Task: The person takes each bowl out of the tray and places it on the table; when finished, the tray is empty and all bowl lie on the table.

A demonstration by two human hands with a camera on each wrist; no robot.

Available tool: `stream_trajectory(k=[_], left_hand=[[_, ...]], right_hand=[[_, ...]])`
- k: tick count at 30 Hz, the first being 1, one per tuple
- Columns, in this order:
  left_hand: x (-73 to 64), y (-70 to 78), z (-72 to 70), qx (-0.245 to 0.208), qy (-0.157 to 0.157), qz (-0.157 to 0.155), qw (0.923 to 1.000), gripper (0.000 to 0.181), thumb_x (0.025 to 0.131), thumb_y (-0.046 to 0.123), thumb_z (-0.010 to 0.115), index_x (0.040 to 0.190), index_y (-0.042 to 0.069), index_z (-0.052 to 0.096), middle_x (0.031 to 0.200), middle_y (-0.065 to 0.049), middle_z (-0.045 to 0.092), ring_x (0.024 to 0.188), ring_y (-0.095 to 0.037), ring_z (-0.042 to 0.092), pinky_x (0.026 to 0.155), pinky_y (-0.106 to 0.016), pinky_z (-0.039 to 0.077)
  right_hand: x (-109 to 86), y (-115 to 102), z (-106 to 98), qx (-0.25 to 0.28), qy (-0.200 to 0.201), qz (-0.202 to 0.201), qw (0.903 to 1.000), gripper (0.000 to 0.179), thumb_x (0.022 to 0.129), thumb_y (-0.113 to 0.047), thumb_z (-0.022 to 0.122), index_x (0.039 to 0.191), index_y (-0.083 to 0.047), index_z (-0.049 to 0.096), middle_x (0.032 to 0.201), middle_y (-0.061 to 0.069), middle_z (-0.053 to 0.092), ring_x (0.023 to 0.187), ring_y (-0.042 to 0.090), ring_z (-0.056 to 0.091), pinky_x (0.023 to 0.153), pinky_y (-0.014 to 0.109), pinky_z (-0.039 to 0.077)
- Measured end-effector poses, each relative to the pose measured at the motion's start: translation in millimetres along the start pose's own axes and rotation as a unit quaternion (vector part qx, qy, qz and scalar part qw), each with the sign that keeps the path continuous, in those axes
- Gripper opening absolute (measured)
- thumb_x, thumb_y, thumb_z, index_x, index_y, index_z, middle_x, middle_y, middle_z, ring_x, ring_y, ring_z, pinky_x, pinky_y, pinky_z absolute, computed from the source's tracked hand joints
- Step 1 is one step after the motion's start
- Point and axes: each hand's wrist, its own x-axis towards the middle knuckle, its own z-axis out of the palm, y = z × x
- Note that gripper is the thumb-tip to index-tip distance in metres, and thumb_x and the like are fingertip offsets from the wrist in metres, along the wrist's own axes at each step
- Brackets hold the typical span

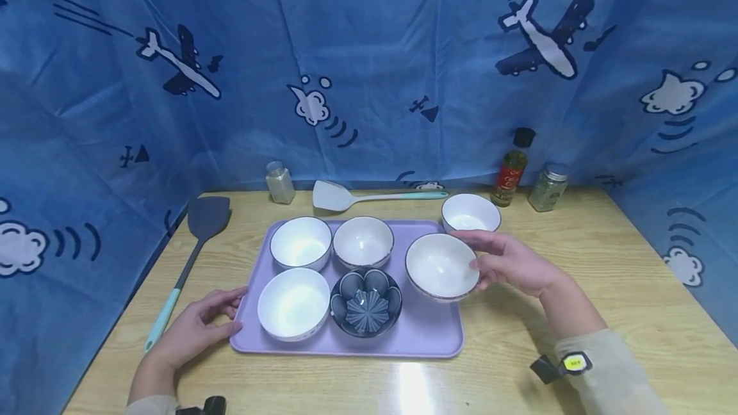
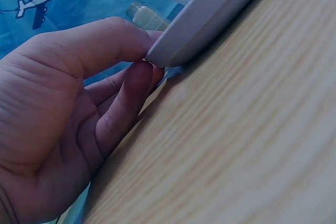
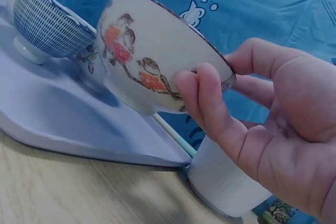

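Note:
My right hand (image 1: 516, 263) pinches the right rim of a white bowl (image 1: 441, 264), thumb and fingers on either side of its wall. Birds and orange-red blossoms decorate this bowl's outside (image 3: 142, 61) in the right wrist view, where it is raised over the tray. The lilac tray (image 1: 426, 338) lies on the table; my left hand (image 1: 196, 325) pinches its left edge (image 2: 178, 45). Three white bowls stand on the tray: back left (image 1: 301, 242), back middle (image 1: 363, 242) and front left (image 1: 294, 303). A dark blue flower-patterned bowl (image 1: 366, 303) sits front middle.
Another white bowl (image 1: 469, 211) stands behind my right hand, off the tray. Along the back are a shaker jar (image 1: 280, 184), a pale spatula (image 1: 334, 197), a red-labelled bottle (image 1: 510, 175) and a spice jar (image 1: 549, 189). A dark turner (image 1: 198, 235) lies left.

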Motion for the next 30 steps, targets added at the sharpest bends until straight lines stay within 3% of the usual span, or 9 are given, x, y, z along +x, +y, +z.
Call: stream_trajectory(k=[9, 17, 23, 30], left_hand=[[1.1, -2.8, 1.0, -0.014, 0.001, 0.011, 0.9998, 0.062, 0.086, 0.033, 0.078, 0.142, 0.018, 0.057, 0.118, -0.003, 0.063, 0.100, -0.007, 0.059, 0.090, -0.013, 0.042], [1.3, -2.0, 0.7, -0.011, 0.000, 0.003, 0.9999, 0.062, 0.085, 0.035, 0.078, 0.142, 0.019, 0.057, 0.118, -0.003, 0.062, 0.100, -0.007, 0.059, 0.090, -0.014, 0.042], [1.2, -1.5, 0.3, -0.006, -0.003, -0.007, 1.0000, 0.064, 0.085, 0.038, 0.078, 0.143, 0.021, 0.056, 0.120, -0.002, 0.062, 0.102, -0.008, 0.058, 0.090, -0.015, 0.043], [1.0, -1.4, 1.0, -0.003, -0.002, -0.006, 1.0000, 0.063, 0.086, 0.037, 0.078, 0.142, 0.019, 0.056, 0.121, -0.002, 0.062, 0.100, -0.007, 0.059, 0.089, -0.015, 0.043]], right_hand=[[-5.6, -6.4, -9.9, 0.014, 0.068, 0.012, 0.9975, 0.058, 0.094, -0.002, 0.059, 0.150, -0.006, 0.043, 0.142, 0.014, 0.049, 0.083, 0.022, 0.070, 0.073, 0.039, 0.060], [-18.4, -13.3, -27.2, 0.067, 0.093, -0.018, 0.9933, 0.054, 0.098, -0.001, 0.056, 0.149, -0.014, 0.045, 0.113, 0.001, 0.059, 0.077, 0.014, 0.068, 0.073, 0.032, 0.060], [-27.3, -13.5, -42.7, 0.098, 0.129, -0.033, 0.9862, 0.052, 0.099, -0.001, 0.055, 0.148, -0.015, 0.046, 0.122, 0.000, 0.058, 0.079, 0.014, 0.069, 0.074, 0.029, 0.059], [-34.2, -8.4, -59.8, 0.135, 0.173, -0.037, 0.9750, 0.053, 0.098, 0.001, 0.055, 0.147, -0.018, 0.046, 0.114, 0.001, 0.062, 0.080, 0.014, 0.069, 0.073, 0.027, 0.059]])
